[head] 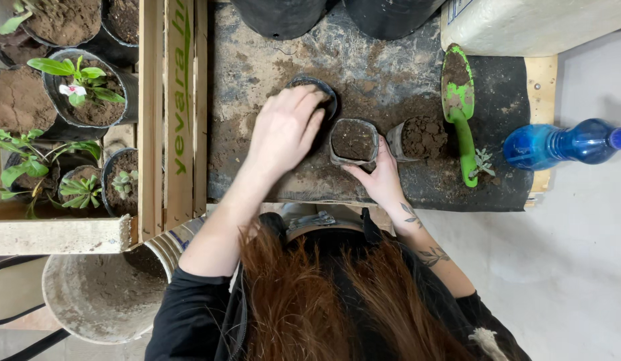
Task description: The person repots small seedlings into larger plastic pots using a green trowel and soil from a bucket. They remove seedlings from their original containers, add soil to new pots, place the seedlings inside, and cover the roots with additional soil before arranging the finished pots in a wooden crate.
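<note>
My left hand (287,127) lies palm down over a small black pot (318,90) on the dirty black work mat (364,67), covering most of it. My right hand (381,177) grips the near side of a small soft pot filled with soil (354,140). Just to the right, a second small soil-filled pot (421,137) leans on its side. A green hand trowel (459,100) caked with soil lies right of that pot, with a tiny succulent cutting (483,162) beside its handle.
A blue spray bottle (564,144) lies at the mat's right edge. A wooden crate (170,113) on the left holds several potted plants (83,90). A bucket of soil (100,294) stands below it. Two large black pots (280,17) and a white bag (531,23) sit at the back.
</note>
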